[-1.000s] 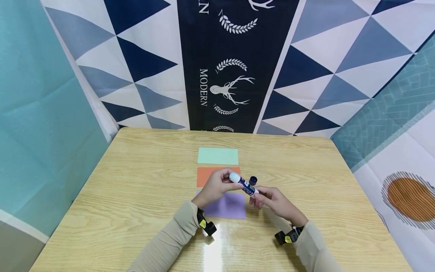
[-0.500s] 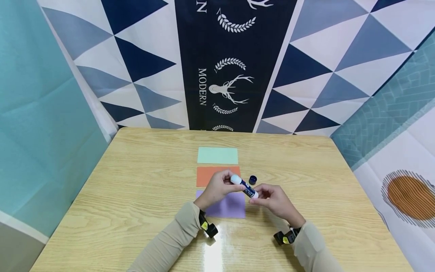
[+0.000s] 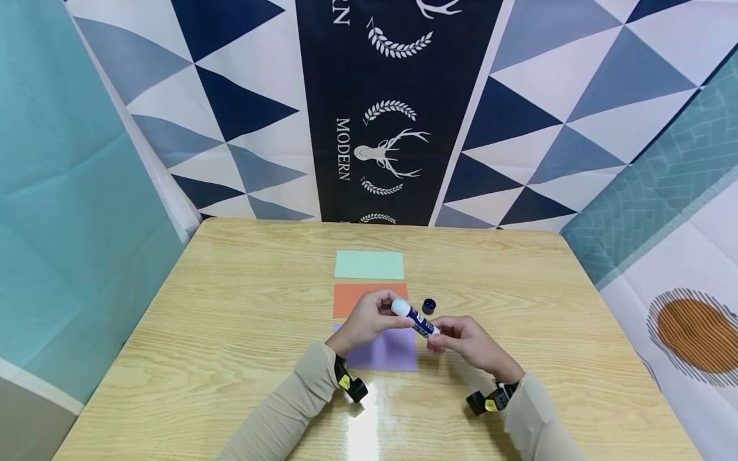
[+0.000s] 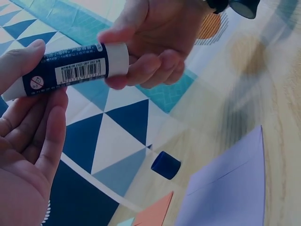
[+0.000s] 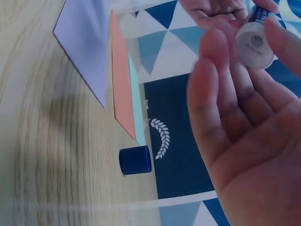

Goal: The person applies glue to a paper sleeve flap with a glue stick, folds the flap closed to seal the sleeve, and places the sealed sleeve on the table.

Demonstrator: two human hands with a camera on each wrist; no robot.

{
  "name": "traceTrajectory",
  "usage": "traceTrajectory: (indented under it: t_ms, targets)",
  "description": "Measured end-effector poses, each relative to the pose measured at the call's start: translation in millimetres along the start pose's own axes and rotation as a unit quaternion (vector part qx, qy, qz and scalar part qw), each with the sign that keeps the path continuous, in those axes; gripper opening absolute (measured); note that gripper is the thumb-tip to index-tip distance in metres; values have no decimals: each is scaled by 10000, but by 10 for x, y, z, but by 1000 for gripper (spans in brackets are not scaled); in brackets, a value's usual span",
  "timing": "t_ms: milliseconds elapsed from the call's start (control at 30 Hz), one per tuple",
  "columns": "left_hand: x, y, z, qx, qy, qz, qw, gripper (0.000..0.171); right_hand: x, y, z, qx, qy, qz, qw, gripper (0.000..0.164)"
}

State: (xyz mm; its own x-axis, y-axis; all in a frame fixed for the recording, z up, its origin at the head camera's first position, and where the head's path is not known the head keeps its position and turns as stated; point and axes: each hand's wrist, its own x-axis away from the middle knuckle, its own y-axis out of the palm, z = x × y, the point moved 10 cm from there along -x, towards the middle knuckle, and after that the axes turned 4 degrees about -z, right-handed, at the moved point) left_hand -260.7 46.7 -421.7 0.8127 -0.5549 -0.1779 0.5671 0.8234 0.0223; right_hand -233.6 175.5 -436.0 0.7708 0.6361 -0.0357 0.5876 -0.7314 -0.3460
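Note:
A glue stick point(image 3: 421, 324) with a dark blue label and white ends is held between both hands over the purple envelope point(image 3: 385, 353). My left hand point(image 3: 364, 320) pinches its upper body near the white glue end, thumb on the near side. At the other end, the thumb and fingers of my right hand point(image 3: 474, 344) pinch the white base knob point(image 4: 117, 59). The label's barcode faces the left wrist camera, while the round bottom of the knob shows in the right wrist view. Just beyond the hands, the dark blue cap point(image 3: 429, 306) stands on the table.
An orange paper piece point(image 3: 348, 299) lies behind the purple envelope, partly covered by the left hand. Farther back lies a mint green piece point(image 3: 369, 264). Patterned cloth point(image 3: 375, 115) hangs along the back edge of the wooden table point(image 3: 242, 307).
My right hand's fingers loosened from the base knob, then came back onto it. The left hand keeps its pinch, and the glue stick stays nearly in place.

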Motion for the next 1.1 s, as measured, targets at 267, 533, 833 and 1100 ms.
traceTrajectory:
  t_ms: [267,533,833,1100]
  targets:
    - [2,1,-84,-377,-263,379,9982,24,-20,-36,90,456,432,699,9956,23]
    - [2,-45,-68,-172,-272,304,9990,22,-49,-37,91,320,440,529,9971,25]
    - [-4,-91,-22,-131,-114,177,9997,24,-45,25,47,118,177,-116,9997,29]
    - [1,-75,-47,-160,-117,205,9996,24,-30,-33,34,268,266,346,9987,23]
